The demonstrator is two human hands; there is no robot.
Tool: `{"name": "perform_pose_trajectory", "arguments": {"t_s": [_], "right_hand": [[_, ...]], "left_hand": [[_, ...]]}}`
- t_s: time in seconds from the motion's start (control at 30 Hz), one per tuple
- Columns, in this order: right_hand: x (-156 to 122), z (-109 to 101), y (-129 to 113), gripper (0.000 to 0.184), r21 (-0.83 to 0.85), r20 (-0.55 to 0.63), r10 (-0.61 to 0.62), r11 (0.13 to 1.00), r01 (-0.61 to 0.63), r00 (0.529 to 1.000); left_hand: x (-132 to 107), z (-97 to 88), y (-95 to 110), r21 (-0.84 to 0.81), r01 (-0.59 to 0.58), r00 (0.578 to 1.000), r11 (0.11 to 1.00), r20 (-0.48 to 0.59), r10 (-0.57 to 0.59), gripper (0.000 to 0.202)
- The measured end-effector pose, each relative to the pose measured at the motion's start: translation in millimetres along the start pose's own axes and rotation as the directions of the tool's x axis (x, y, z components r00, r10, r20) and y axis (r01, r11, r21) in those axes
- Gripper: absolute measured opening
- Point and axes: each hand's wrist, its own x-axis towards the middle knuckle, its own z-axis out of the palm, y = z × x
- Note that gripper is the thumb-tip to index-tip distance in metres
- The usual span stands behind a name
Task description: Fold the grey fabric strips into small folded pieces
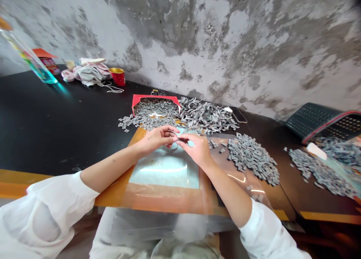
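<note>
- Against mottled grey wall (169,37): black counter (56,116), pale sheet (166,180) laid near the lap, probably as bright backing.
- Left hand (158,138) and right hand (196,148): nearly closed in fingertip pinches above sheet, apparently on one small dark piece (178,138), mostly hidden; likely steadied from both sides.
- Red box (155,97): open toward hands, grey pieces (155,108) inside and spilling out, presumably for easy reach.
- Dark basket (306,118): tipped over, grey strips (341,150) at mouth.

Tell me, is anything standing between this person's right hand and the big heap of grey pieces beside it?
No upright obstacle is visible between the right hand and the heap of small grey pieces; just a few loose grey pieces lie in the gap.
</note>
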Motion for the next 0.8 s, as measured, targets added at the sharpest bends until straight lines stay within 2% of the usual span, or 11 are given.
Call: {"name": "perform_pose_trajectory", "arguments": {"t_s": [0.2, 0.5, 0.67, 0.8], "right_hand": [[1.9, -2.5, 5.0, 0.017, 0.016, -0.068, -0.007, 1.000, 0.008, 0.998], [2.7, 0.8, 1.9, 0.016, 0.181, 0.026, 0.071, 0.981, -0.074, 0.997], [1.8, 2.5, 6.9, 0.016, 0.080, -0.050, 0.012, 0.997, -0.008, 0.999], [0.4, 2.8, 10.6, 0.018, -0.011, -0.092, 0.010, 1.000, -0.011, 0.996]], "left_hand": [[1.5, -6.8, -1.8, -0.015, -0.088, 0.995, 0.996, -0.040, 0.088, 0.035], [0.4, -8.1, -3.3, 0.089, -0.128, 0.992, 0.988, 0.012, 0.128, 0.021], [-1.4, -4.7, 1.7, 0.117, -0.064, 0.998, 0.991, 0.005, 0.064, 0.023], [-1.5, -2.8, 2.3, 0.110, 0.020, 1.000, 0.994, -0.010, -0.019, 0.027]]}}
